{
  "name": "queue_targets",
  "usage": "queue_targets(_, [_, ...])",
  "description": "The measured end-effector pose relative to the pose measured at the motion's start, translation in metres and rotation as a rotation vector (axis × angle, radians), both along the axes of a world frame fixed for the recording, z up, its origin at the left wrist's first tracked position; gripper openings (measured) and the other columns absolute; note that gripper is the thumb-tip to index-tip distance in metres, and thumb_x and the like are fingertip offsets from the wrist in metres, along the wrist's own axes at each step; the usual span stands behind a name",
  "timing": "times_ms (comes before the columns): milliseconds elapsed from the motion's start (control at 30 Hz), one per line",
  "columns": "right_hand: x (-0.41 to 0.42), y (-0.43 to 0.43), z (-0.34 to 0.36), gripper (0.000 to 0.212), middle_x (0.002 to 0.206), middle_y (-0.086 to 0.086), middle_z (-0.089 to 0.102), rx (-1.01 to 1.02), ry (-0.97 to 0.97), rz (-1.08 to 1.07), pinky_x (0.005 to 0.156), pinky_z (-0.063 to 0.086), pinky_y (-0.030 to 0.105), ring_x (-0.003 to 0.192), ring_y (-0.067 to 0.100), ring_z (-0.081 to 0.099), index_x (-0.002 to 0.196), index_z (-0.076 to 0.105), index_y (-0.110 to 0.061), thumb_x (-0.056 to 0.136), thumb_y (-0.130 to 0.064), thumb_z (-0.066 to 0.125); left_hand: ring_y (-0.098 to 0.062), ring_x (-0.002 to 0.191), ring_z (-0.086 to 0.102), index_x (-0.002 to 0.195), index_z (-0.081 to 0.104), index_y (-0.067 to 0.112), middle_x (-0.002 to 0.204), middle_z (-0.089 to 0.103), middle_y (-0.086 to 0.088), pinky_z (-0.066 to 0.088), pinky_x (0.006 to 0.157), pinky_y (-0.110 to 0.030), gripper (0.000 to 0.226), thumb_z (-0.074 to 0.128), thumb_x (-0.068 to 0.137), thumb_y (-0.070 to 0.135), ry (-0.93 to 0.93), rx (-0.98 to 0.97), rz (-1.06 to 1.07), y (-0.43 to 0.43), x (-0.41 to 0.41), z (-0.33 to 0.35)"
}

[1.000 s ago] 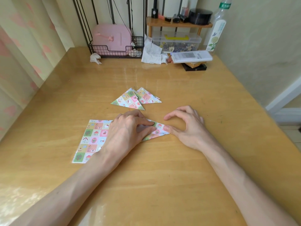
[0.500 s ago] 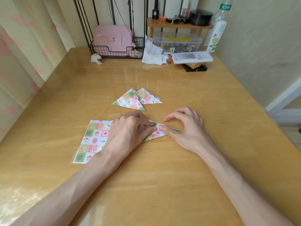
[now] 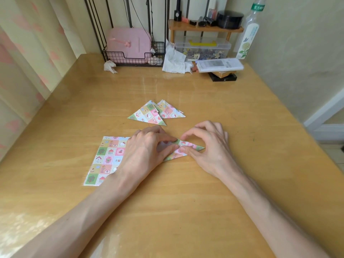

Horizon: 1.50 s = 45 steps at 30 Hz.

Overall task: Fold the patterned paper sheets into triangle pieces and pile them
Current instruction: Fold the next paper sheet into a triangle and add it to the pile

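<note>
**Fold station status: one piece under both hands, two pieces piled**

1. Two bare forearms enter from the near edge of the wooden table (image 3: 186, 211). Both hands meet over a single partly folded piece (image 3: 191, 145).
2. The left hand (image 3: 147, 151) lies palm down. Its forefinger and thumb are extended to the right and press the piece flat. The wrist covers the right edge of one flat patterned sheet (image 3: 108, 159), which lies square on the table. Whether further sheets lie beneath it cannot be told.
3. The right hand (image 3: 210, 149) holds its thumb flat on the near edge of the partly folded piece. Its four fingers are arched, with the forefinger tip down at the piece's far edge. The right-hand point of the piece shows under that arch. No pinch is visible.
4. Just beyond the hands lie the finished triangles (image 3: 149, 115). Two are plainly distinct, overlapping, the left one uppermost. A thin extra edge shows between them, so the layer count is uncertain.
5. Along the far edge, from left to right:
   - one crumpled tissue (image 3: 110, 66);
   - one wire basket (image 3: 130, 58) holding one pink case (image 3: 128, 43);
   - one white tissue (image 3: 175, 60);
   - one remote control (image 3: 219, 65);
   - one clear plastic box (image 3: 202, 49) under one wooden shelf (image 3: 204, 28);
   - one bottle (image 3: 248, 34).
</note>
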State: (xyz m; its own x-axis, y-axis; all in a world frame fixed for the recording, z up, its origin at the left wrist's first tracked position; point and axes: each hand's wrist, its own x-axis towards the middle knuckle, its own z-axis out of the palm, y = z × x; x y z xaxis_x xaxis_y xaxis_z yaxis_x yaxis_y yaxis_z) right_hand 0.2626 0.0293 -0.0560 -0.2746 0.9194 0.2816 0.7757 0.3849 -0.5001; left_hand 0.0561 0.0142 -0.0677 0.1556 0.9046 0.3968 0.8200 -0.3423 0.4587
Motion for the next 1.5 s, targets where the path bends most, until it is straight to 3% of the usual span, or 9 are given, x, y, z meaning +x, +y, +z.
queue_targets(133, [-0.001,0.0,0.001,0.006,0.081,-0.013,0.06,-0.028,0.074,0.12,0.085,0.038,0.031,0.084,0.006,0.05,0.085,0.076,-0.033,0.084,-0.032,0.082,-0.017,0.073,0.061,0.101,0.079,0.039,0.088,0.062,0.018,0.032,0.06,-0.027,0.035,0.061,0.086,0.064,0.018,0.007,0.007,0.0,0.001,0.001])
queue_targets(200, [0.0,0.0,0.0,0.006,0.074,-0.012,0.059,-0.056,0.13,0.15,0.076,0.041,0.022,0.079,0.011,0.053,0.084,0.076,-0.029,0.085,-0.025,0.081,-0.016,0.073,0.061,0.102,0.078,0.04,0.088,0.061,0.018,0.033,0.061,-0.027,0.033,0.062,0.086,0.064,0.017,0.002,0.011,-0.001,0.001,0.002])
queue_targets(467, [-0.001,0.003,-0.002,0.013,0.072,-0.012,0.06,-0.127,0.17,0.135,0.07,0.039,0.013,0.08,0.005,0.052,0.082,0.072,-0.03,0.082,-0.035,0.084,-0.007,0.071,0.054,0.089,0.075,0.04,0.084,0.06,0.016,0.026,0.062,-0.015,0.009,0.074,0.088,0.049,-0.004,-0.069,-0.017,-0.002,0.0,0.008])
queue_targets(634, [-0.002,0.003,0.001,0.011,0.073,-0.013,0.058,-0.148,0.127,0.135,0.069,0.037,0.014,0.081,0.004,0.052,0.085,0.071,-0.029,0.084,-0.034,0.082,0.01,0.083,0.052,0.105,0.078,0.043,0.095,0.059,0.02,0.031,0.071,-0.015,0.028,0.068,0.085,0.061,-0.016,-0.158,-0.158,-0.002,-0.013,0.012])
queue_targets(900, [-0.008,-0.003,0.0,0.024,0.079,-0.013,0.054,-0.136,0.103,0.103,0.084,0.044,0.033,0.087,0.009,0.051,0.089,0.067,-0.03,0.081,-0.047,0.082,0.002,0.096,0.053,0.114,0.074,0.046,0.106,0.058,0.022,0.038,0.095,-0.039,0.05,0.058,0.076,0.075,0.049,-0.227,-0.191,-0.001,-0.02,0.016])
queue_targets(1000, [-0.008,-0.003,0.001,0.026,0.081,-0.013,0.054,-0.157,0.091,0.093,0.089,0.045,0.037,0.09,0.008,0.05,0.09,0.065,-0.032,0.081,-0.051,0.08,-0.004,0.108,0.054,0.118,0.071,0.048,0.11,0.058,0.022,0.036,0.097,-0.038,0.05,0.063,0.075,0.073,0.088,-0.26,-0.2,0.0,-0.022,0.018])
queue_targets(1200, [-0.014,-0.007,0.0,0.039,0.082,-0.016,0.047,-0.111,-0.001,0.057,0.093,0.038,0.035,0.091,0.007,0.047,0.091,0.059,-0.034,0.075,-0.066,0.075,0.004,0.119,0.044,0.125,0.066,0.051,0.12,0.054,0.026,0.027,0.093,-0.026,0.049,0.073,0.079,0.064,0.166,-0.305,-0.235,0.001,-0.028,0.023])
queue_targets(1367, [-0.014,-0.006,0.0,0.04,0.082,-0.018,0.046,-0.126,-0.016,0.039,0.093,0.036,0.035,0.091,0.006,0.046,0.089,0.058,-0.036,0.073,-0.069,0.075,0.005,0.127,0.041,0.132,0.057,0.055,0.126,0.053,0.03,0.029,0.103,-0.032,0.055,0.071,0.08,0.064,0.163,-0.347,-0.299,0.001,-0.034,0.028])
queue_targets(1500, [-0.022,-0.008,-0.002,0.045,0.081,-0.023,0.044,-0.1,-0.023,-0.005,0.083,0.027,0.03,0.091,0.007,0.043,0.088,0.058,-0.035,0.069,-0.072,0.076,0.008,0.13,0.039,0.137,0.052,0.056,0.131,0.051,0.035,0.028,0.109,-0.034,0.056,0.073,0.085,0.056,0.128,-0.388,-0.35,0.002,-0.042,0.03])
